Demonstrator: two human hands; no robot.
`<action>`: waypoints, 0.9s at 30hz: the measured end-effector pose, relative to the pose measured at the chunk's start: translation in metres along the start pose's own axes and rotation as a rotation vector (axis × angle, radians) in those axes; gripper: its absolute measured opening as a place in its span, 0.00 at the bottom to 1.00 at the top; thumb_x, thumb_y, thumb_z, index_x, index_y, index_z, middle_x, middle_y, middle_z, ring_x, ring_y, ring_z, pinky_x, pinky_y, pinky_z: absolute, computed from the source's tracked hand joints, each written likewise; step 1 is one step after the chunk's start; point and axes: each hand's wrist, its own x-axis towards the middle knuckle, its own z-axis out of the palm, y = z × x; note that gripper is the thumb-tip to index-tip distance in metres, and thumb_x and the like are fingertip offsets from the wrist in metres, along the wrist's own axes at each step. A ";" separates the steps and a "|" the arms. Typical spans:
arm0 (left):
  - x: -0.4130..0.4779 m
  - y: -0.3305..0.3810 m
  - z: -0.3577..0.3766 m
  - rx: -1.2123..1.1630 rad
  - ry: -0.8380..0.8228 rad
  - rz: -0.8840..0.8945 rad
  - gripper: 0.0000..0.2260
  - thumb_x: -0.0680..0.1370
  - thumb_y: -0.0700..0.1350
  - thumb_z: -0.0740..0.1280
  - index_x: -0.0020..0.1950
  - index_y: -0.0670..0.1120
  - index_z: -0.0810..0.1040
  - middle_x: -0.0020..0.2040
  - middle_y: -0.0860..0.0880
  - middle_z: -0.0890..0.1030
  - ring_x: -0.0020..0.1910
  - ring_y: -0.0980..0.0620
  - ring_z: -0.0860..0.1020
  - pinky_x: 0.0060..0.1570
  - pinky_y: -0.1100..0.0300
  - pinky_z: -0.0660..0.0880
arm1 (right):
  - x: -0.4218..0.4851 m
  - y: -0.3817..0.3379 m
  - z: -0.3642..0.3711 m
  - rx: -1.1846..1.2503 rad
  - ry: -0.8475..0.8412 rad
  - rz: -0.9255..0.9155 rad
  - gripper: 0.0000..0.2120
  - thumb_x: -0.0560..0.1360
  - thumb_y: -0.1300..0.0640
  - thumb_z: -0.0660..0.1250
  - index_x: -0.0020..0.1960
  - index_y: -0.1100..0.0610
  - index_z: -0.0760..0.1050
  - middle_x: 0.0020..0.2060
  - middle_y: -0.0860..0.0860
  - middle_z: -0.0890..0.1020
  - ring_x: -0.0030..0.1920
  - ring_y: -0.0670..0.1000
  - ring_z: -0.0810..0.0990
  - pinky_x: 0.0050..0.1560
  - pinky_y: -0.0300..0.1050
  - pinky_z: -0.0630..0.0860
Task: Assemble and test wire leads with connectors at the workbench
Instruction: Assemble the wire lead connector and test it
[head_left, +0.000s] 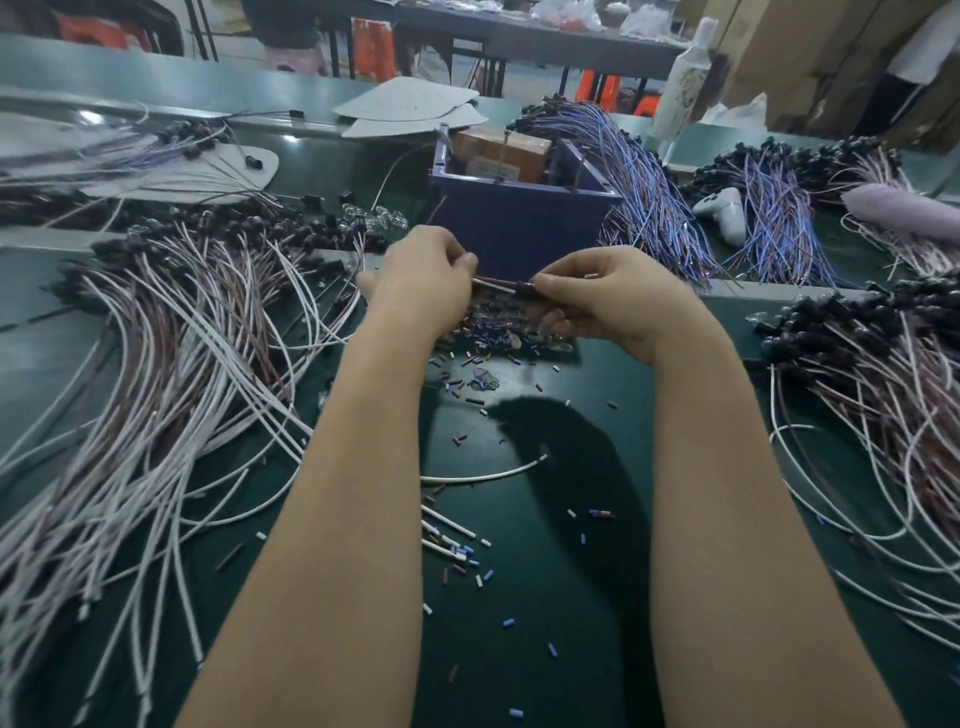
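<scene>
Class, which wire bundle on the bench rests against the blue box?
The blue-and-purple bundle at the blue box's right side; the white-and-brown piles and the farther blue bundle lie apart from it.

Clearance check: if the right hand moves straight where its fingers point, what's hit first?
Likely the left hand: the right hand points left along the lead both pinch. Depth unclear.
</scene>
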 end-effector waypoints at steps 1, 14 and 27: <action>0.001 -0.001 -0.002 -0.001 0.021 -0.020 0.09 0.81 0.50 0.60 0.54 0.50 0.77 0.45 0.51 0.76 0.56 0.46 0.75 0.64 0.47 0.66 | 0.002 0.000 0.002 0.006 0.041 -0.023 0.04 0.77 0.63 0.66 0.43 0.61 0.77 0.27 0.52 0.82 0.25 0.43 0.77 0.29 0.33 0.75; -0.001 0.004 -0.005 -0.288 -0.135 0.344 0.07 0.78 0.49 0.67 0.49 0.47 0.81 0.37 0.52 0.80 0.38 0.54 0.77 0.48 0.54 0.76 | 0.013 0.000 0.018 -0.028 0.158 -0.335 0.12 0.79 0.57 0.64 0.37 0.53 0.71 0.24 0.46 0.74 0.24 0.43 0.68 0.28 0.37 0.65; 0.006 0.004 -0.009 -0.203 -0.145 0.282 0.09 0.77 0.50 0.67 0.46 0.45 0.80 0.34 0.53 0.80 0.34 0.56 0.75 0.38 0.61 0.70 | 0.021 0.005 0.028 -0.137 0.215 -0.331 0.11 0.79 0.57 0.63 0.38 0.53 0.72 0.29 0.49 0.74 0.28 0.45 0.70 0.34 0.43 0.67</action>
